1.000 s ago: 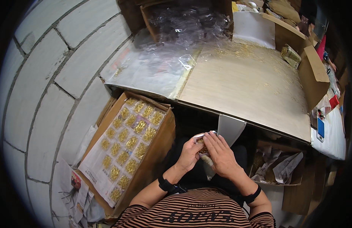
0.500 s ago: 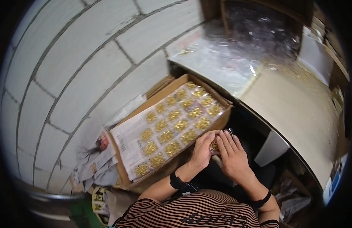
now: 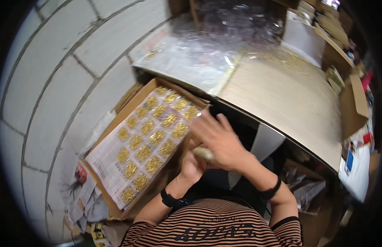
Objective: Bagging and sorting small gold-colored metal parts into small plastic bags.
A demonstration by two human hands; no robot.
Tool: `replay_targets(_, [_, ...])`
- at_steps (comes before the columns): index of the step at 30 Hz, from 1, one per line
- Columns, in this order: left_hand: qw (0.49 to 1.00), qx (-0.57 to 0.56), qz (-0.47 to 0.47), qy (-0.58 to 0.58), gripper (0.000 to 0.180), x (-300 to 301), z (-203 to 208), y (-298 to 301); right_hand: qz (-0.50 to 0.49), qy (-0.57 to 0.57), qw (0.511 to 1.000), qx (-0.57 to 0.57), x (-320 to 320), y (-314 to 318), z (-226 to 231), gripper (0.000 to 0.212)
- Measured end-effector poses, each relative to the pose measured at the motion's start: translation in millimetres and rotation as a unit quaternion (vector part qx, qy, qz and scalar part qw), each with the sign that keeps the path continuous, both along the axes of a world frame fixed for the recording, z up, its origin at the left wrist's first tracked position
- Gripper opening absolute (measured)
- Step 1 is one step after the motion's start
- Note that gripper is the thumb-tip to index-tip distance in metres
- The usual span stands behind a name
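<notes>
My right hand [image 3: 220,140] is blurred, its fingers spread beside the near right edge of a cardboard box [image 3: 101,190]. Below it, close to my body, my left hand [image 3: 193,168] has its fingers curled in. Between the two hands shows a pale, rounded piece [image 3: 202,153]; whether it is a covered thumb or a loose thing I cannot tell. My right hand hides most of what the left one might hold. Inside the box, rows of small clear packets of gold-coloured pieces [image 3: 157,136] lie on a printed sheet [image 3: 107,166].
A table with a beige board [image 3: 277,94] stands ahead to the right. On it lie a whitish sheet [image 3: 187,61], a heap of clear plastic bags [image 3: 240,20] and scattered gold-coloured bits [image 3: 281,59]. A block wall [image 3: 55,82] rises at left, with crumpled papers [image 3: 87,206] below.
My view has swung right. Earlier both hands cupped a small clear pack of gold-coloured pieces; now the right hand has opened and moved toward the box, and that pack no longer shows between them.
</notes>
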State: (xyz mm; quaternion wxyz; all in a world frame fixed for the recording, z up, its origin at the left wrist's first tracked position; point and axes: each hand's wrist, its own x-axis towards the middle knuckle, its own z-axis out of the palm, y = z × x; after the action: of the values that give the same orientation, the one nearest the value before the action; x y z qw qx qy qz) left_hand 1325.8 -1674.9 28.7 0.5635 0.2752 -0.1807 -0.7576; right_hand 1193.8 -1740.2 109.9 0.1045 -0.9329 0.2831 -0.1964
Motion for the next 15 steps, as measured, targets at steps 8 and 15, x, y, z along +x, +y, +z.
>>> replay_targets(8, [0.997, 0.036, -0.031, 0.059, 0.067, -21, 2, -14, -0.073, 0.074, 0.994, -0.033, -8, 3, -51, 0.066])
replay_targets(15, [0.999, 0.029, 0.008, 0.015, 0.055, -16, -14, -16, -0.071, -0.008, 0.997, 0.004, 0, -2, -42, 0.065])
